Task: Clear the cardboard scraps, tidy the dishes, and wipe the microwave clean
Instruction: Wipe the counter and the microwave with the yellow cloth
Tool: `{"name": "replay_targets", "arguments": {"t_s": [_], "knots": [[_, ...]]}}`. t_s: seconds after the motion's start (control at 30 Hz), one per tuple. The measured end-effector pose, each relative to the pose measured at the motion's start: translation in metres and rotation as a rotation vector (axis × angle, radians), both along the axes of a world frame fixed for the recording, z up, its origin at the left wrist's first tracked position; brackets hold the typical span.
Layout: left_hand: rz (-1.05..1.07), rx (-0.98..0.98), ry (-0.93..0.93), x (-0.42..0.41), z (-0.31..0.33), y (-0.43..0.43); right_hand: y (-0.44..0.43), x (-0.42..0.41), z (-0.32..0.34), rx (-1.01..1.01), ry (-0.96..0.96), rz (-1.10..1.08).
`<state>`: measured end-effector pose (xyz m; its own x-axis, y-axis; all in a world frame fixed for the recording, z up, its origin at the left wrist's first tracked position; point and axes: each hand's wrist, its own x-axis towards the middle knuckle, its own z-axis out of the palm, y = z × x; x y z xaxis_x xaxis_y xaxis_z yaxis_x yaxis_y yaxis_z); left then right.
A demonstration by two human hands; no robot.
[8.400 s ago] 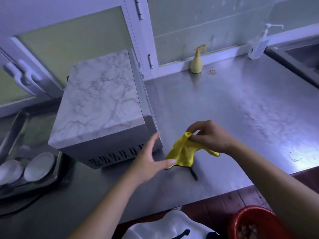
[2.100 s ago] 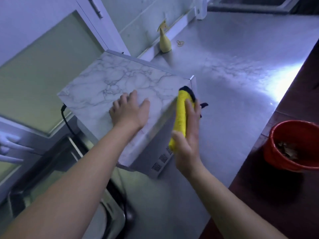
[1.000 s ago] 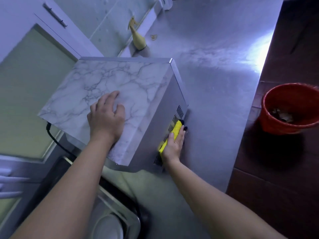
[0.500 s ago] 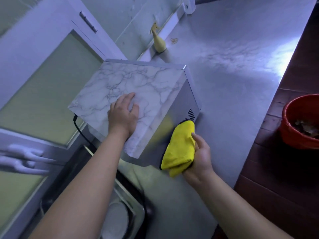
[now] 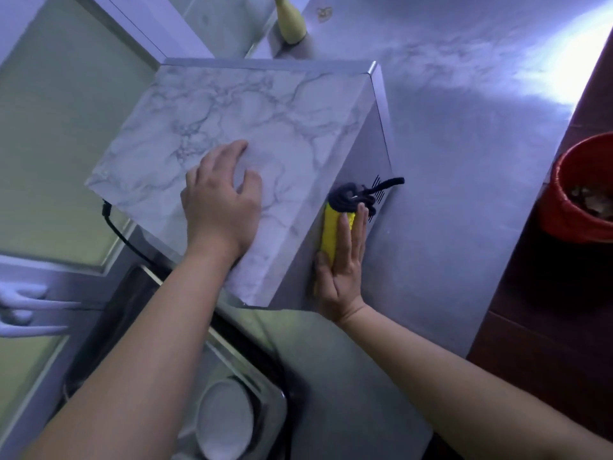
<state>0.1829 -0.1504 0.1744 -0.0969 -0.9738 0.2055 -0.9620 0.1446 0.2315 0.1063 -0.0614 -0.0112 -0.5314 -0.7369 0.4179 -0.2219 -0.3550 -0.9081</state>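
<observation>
Since half a second back, cloth point(image 5: 330, 227) has gone from hanging loose to pressed on microwave point(image 5: 265, 104) side wall; I see it under right hand point(image 5: 341, 267), fingers point(image 5: 349, 227) straight and pressed together, dark hem jutting at 12 o'clock; left hand point(image 5: 222, 207) flat on top, fingers slightly spread.

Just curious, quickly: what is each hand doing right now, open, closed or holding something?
Left hand: open, resting flat on the microwave top.
Right hand: open, straight fingers pressing the cloth against the microwave's side.
</observation>
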Motion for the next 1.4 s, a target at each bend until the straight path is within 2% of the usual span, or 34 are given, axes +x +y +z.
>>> {"name": "replay_targets", "arguments": {"t_s": [0.1, 0.33, 0.37, 0.5, 0.57, 0.6, 0.67, 0.77, 0.83, 0.87, 0.93, 1.0, 1.13, 1.23, 1.4], "knots": [[-0.008, -0.004, -0.006, -0.001, 0.002, 0.001, -0.006, 0.001, -0.012, 0.190, -0.284, -0.020], [-0.005, 0.003, -0.001, -0.005, 0.006, 0.005, -0.020, -0.023, -0.023, 0.545, -0.608, -0.044], [-0.003, 0.007, 0.006, -0.005, 0.006, 0.006, -0.021, -0.026, -0.020, 0.561, -0.672, -0.040], [0.003, 0.009, 0.021, -0.005, 0.009, 0.009, -0.018, -0.055, 0.004, 0.578, -1.131, -0.065], [0.003, 0.003, 0.019, -0.005, 0.009, 0.011, -0.003, -0.071, 0.023, 0.620, -1.244, -0.059], [0.002, 0.002, 0.019, -0.005, 0.008, 0.011, 0.008, -0.073, 0.036, 0.605, -1.248, -0.033], [0.005, 0.004, 0.017, -0.004, 0.007, 0.011, 0.035, -0.060, 0.071, 0.466, -1.141, 0.055], [0.009, 0.011, 0.008, -0.003, 0.006, 0.009, 0.064, -0.011, 0.125, 0.214, -0.755, 0.209], [0.007, 0.016, 0.009, -0.003, 0.006, 0.008, 0.068, 0.030, 0.142, 0.167, -0.503, 0.191], [0.007, 0.016, 0.010, -0.003, 0.006, 0.007, 0.066, 0.045, 0.144, 0.183, -0.435, 0.130], [0.005, 0.011, 0.014, -0.002, 0.004, 0.007, 0.056, 0.061, 0.136, 0.191, -0.382, -0.012], [0.004, 0.006, 0.019, 0.000, 0.002, 0.006, 0.049, 0.064, 0.112, 0.100, -0.282, -0.094], [0.009, 0.006, 0.034, 0.000, 0.001, 0.003, 0.043, 0.052, 0.034, -0.067, -0.011, -0.049], [0.009, 0.001, 0.027, -0.001, 0.002, 0.003, 0.042, 0.045, -0.008, 0.069, -0.075, -0.008], [0.005, -0.003, 0.019, -0.005, 0.003, 0.003, 0.047, 0.052, -0.019, 0.498, -0.493, -0.057]]}}
